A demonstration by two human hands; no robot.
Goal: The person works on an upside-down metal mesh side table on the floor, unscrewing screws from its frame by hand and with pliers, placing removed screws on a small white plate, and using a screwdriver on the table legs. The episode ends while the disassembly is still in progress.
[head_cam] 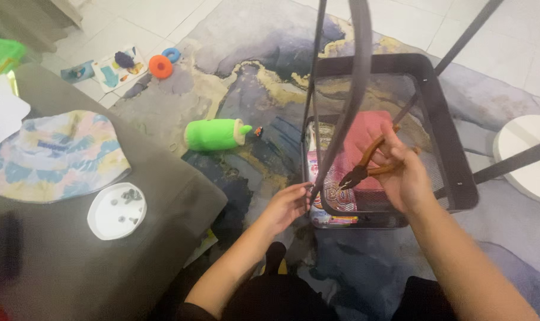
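Nearest the viewer, the left hand (286, 205) pinches its fingertips on the lower edge of a thin dark metal rod (315, 113), where the rod meets the rim of a black mesh basket (454, 154). Just beside it, the right hand (400, 172) is clamped around the orange handles of a pair of pliers (365, 166), whose dark nose points down-left toward that same joint, close to it but apparently not yet biting. The step in hand appears to be work on the rod-to-basket joint; the next move would call for steadying the rod and seating the nose squarely. A colourful packet (332, 205) lies under the basket. On the grey sofa (74, 255) rests a white dish (117, 211) of small dark parts. Farther off, a green soft toy (213, 135) lies on the rug (252, 47).
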